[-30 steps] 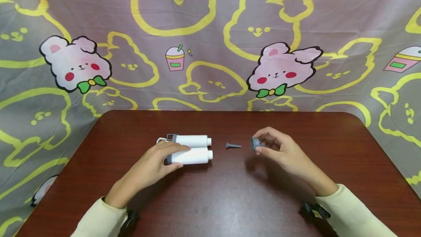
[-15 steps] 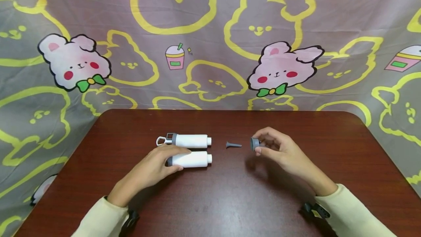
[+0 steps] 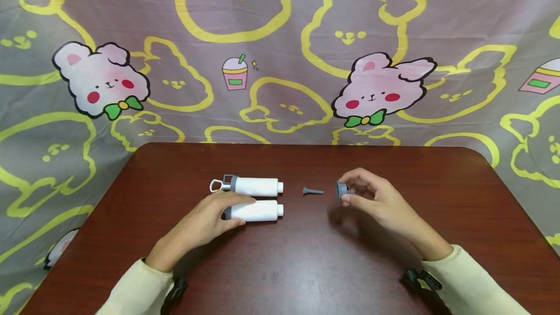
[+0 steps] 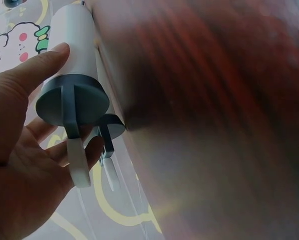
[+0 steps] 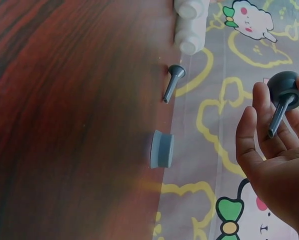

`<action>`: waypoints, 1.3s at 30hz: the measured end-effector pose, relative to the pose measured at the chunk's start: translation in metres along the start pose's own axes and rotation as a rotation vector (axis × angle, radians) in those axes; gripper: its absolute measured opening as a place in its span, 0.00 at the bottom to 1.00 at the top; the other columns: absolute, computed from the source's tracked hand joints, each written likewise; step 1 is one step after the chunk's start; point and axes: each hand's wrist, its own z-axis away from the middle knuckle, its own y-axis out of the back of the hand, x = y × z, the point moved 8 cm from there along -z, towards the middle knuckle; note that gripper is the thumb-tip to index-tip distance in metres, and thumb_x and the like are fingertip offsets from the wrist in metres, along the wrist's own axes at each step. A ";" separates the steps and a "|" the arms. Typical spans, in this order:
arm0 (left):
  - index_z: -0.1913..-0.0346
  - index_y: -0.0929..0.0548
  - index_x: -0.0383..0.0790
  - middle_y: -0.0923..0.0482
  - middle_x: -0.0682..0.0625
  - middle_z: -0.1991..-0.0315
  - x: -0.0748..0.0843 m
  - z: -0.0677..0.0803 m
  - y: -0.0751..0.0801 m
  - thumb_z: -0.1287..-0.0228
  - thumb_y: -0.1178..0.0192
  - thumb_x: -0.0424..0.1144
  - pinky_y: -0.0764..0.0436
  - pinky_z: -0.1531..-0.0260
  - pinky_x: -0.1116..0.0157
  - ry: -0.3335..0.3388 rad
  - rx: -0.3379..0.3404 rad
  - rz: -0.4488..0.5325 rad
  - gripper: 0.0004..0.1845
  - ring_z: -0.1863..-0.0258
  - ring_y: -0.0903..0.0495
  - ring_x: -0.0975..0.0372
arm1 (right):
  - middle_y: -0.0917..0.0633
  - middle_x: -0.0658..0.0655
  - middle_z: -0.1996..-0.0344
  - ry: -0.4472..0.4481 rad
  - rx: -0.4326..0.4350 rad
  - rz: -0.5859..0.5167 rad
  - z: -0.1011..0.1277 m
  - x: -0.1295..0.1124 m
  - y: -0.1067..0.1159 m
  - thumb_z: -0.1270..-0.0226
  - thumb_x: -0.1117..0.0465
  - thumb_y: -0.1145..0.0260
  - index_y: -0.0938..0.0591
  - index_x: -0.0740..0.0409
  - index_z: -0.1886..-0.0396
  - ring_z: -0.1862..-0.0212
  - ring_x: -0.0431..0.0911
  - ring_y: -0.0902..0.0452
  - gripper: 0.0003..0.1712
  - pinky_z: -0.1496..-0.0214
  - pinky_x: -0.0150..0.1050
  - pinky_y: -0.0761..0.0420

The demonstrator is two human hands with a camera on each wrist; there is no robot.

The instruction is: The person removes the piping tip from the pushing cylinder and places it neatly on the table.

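Note:
My left hand (image 3: 205, 218) grips the grey-collared end of the nearer white pump-like cylinder (image 3: 259, 211), thumb on the near side and fingers over the far side. Its narrow neck points right. In the left wrist view a grey bridge and white handle (image 4: 78, 162) stick out from its end. A matching cylinder (image 3: 258, 186) lies parallel behind it, a gap between them. Between thumb and fingers my right hand (image 3: 378, 198) pinches a round grey cap (image 3: 341, 189). A thin nozzle (image 5: 279, 120) projects from that cap in the right wrist view, on the palm side.
On the brown table (image 3: 280, 266), a small grey flared nozzle (image 3: 313, 191) lies between the cylinders and my right hand. A second grey cap (image 5: 162, 150) stands on the table in the right wrist view. A cartoon-print cloth (image 3: 271, 62) hangs behind the table.
The nearer cylinder has shifted toward me with my left hand, opening a gap to the far one, whose ring handle is now more exposed. My right hand holds the grey cap much as before.

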 end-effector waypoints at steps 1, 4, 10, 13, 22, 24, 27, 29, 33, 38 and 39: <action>0.40 0.13 0.53 0.13 0.58 0.44 0.000 0.000 0.000 0.41 0.22 0.36 0.18 0.44 0.53 0.006 -0.006 -0.002 0.25 0.44 0.15 0.58 | 0.15 0.56 0.62 0.000 0.000 -0.002 0.000 0.000 0.000 0.28 0.71 0.33 0.20 0.58 0.45 0.60 0.43 0.16 0.14 0.57 0.33 0.15; 0.39 0.13 0.54 0.13 0.59 0.44 0.000 0.002 -0.001 0.41 0.22 0.36 0.18 0.44 0.52 0.025 -0.025 -0.015 0.26 0.44 0.15 0.57 | 0.15 0.57 0.62 -0.003 -0.003 -0.005 0.000 0.000 0.000 0.27 0.71 0.33 0.20 0.58 0.45 0.60 0.43 0.16 0.14 0.57 0.33 0.14; 0.39 0.13 0.54 0.12 0.58 0.44 0.002 0.003 -0.001 0.41 0.22 0.37 0.18 0.43 0.51 0.033 -0.034 -0.042 0.26 0.43 0.15 0.57 | 0.15 0.56 0.61 0.000 -0.004 -0.009 0.000 0.001 0.000 0.27 0.71 0.34 0.20 0.58 0.45 0.60 0.43 0.16 0.14 0.57 0.34 0.14; 0.39 0.13 0.55 0.12 0.59 0.44 0.002 0.003 -0.001 0.41 0.22 0.37 0.18 0.43 0.50 0.033 -0.033 -0.051 0.26 0.43 0.15 0.56 | 0.15 0.55 0.62 -0.002 -0.004 -0.007 0.001 0.001 0.000 0.27 0.71 0.34 0.20 0.57 0.45 0.60 0.43 0.16 0.14 0.57 0.34 0.14; 0.41 0.12 0.54 0.12 0.59 0.44 0.004 0.002 0.001 0.43 0.21 0.36 0.17 0.42 0.50 0.012 -0.015 -0.069 0.26 0.42 0.15 0.56 | 0.15 0.51 0.63 -0.002 0.003 0.008 0.002 0.001 0.001 0.27 0.72 0.34 0.20 0.57 0.45 0.61 0.44 0.16 0.14 0.58 0.33 0.15; 0.41 0.12 0.54 0.12 0.59 0.44 0.004 0.002 0.002 0.43 0.21 0.36 0.18 0.42 0.50 0.011 -0.016 -0.074 0.26 0.41 0.15 0.56 | 0.15 0.52 0.62 -0.001 0.003 0.009 0.002 0.001 0.001 0.27 0.71 0.34 0.20 0.57 0.45 0.60 0.44 0.16 0.14 0.58 0.33 0.15; 0.41 0.12 0.53 0.12 0.59 0.44 0.005 0.001 0.002 0.44 0.21 0.36 0.18 0.42 0.50 0.010 -0.019 -0.078 0.26 0.41 0.15 0.56 | 0.15 0.52 0.62 -0.004 0.002 0.007 0.002 0.001 0.001 0.27 0.71 0.34 0.20 0.57 0.45 0.60 0.44 0.16 0.14 0.58 0.33 0.15; 0.41 0.12 0.53 0.12 0.59 0.44 0.005 0.001 0.002 0.44 0.21 0.35 0.18 0.41 0.49 0.010 -0.018 -0.081 0.26 0.41 0.15 0.56 | 0.15 0.51 0.62 -0.006 0.001 0.007 0.002 0.002 0.001 0.27 0.71 0.34 0.20 0.57 0.45 0.60 0.44 0.16 0.15 0.58 0.33 0.15; 0.42 0.11 0.53 0.12 0.59 0.44 0.006 0.001 0.003 0.44 0.20 0.35 0.18 0.41 0.50 0.003 -0.009 -0.087 0.26 0.41 0.15 0.56 | 0.16 0.50 0.62 -0.007 0.001 0.005 0.002 0.002 0.001 0.27 0.72 0.34 0.20 0.57 0.45 0.60 0.44 0.17 0.15 0.58 0.33 0.15; 0.42 0.11 0.52 0.12 0.59 0.45 0.007 0.001 0.004 0.45 0.20 0.35 0.18 0.41 0.51 -0.007 0.001 -0.096 0.26 0.41 0.15 0.56 | 0.15 0.53 0.62 -0.011 -0.001 0.000 0.003 0.003 0.001 0.27 0.72 0.34 0.20 0.58 0.45 0.60 0.44 0.16 0.15 0.58 0.34 0.15; 0.42 0.11 0.52 0.12 0.59 0.45 0.007 0.000 0.003 0.45 0.20 0.35 0.18 0.41 0.51 -0.009 0.001 -0.095 0.26 0.41 0.15 0.56 | 0.15 0.53 0.62 -0.012 -0.001 0.000 0.003 0.003 0.001 0.27 0.71 0.34 0.20 0.57 0.45 0.61 0.44 0.16 0.15 0.58 0.34 0.15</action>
